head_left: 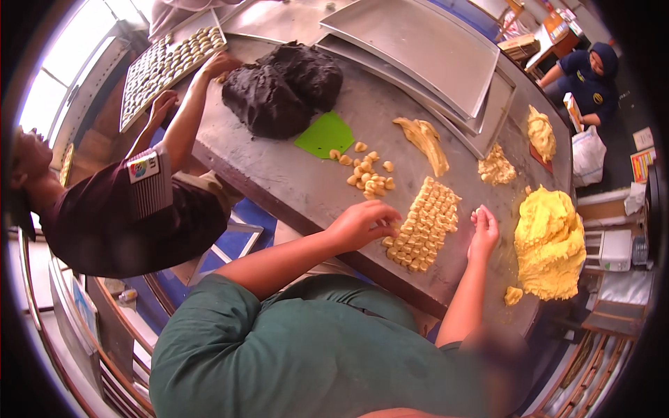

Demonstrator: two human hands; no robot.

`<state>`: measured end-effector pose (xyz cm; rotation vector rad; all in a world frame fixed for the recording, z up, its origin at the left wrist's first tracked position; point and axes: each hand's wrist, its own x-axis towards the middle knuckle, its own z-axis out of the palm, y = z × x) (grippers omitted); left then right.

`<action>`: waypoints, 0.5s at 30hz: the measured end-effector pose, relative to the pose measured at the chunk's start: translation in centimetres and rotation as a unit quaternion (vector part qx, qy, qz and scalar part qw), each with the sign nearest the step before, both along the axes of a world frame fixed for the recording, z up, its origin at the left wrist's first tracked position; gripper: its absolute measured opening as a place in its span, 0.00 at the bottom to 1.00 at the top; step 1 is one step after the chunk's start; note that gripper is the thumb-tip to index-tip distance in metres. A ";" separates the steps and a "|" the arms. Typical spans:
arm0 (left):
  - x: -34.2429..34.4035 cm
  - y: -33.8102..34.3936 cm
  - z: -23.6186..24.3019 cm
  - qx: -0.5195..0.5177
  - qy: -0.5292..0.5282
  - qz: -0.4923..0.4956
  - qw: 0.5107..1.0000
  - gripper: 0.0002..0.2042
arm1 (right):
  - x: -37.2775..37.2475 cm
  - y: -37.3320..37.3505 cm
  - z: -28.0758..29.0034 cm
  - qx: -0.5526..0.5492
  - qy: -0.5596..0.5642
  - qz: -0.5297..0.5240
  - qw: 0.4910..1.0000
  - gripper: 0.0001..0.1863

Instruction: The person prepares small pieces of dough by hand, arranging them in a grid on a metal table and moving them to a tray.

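A grid of small cut yellow dough pieces (425, 224) lies on the grey metal table (279, 174). My left hand (361, 224) rests at the grid's left edge, fingers curled over a piece there. On the grid's right side my right hand (484, 233) stands on its edge, fingers together. A tiny yellow bit seems to sit at its fingertips, though I cannot tell if it is held. A big lump of yellow dough (550, 244) lies to the right of that hand. Loose cut pieces (368, 177) are scattered beyond the grid.
A dark brown dough mass (282, 87) and a green scraper (325, 134) lie farther back. Stacked metal trays (418, 45) sit at the far side. A person in a dark shirt (125, 216) on the left reaches toward a tray of small pieces (167, 63). Another person (592, 76) sits at the far right.
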<state>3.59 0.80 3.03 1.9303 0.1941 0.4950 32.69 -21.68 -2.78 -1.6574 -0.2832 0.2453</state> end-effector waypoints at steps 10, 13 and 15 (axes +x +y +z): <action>-0.1 -0.3 -1.7 0.059 0.024 0.013 0.998 0.08 | -3.1 5.4 5.5 0.100 -0.007 0.162 0.982 0.15; -0.1 -0.5 0.1 0.009 -0.015 0.016 1.000 0.11 | 0.5 1.5 1.8 -0.243 -0.086 0.140 0.956 0.16; -0.4 0.1 1.0 -0.001 0.037 -0.001 0.999 0.12 | -0.1 0.8 1.8 -0.273 -0.129 0.148 0.942 0.15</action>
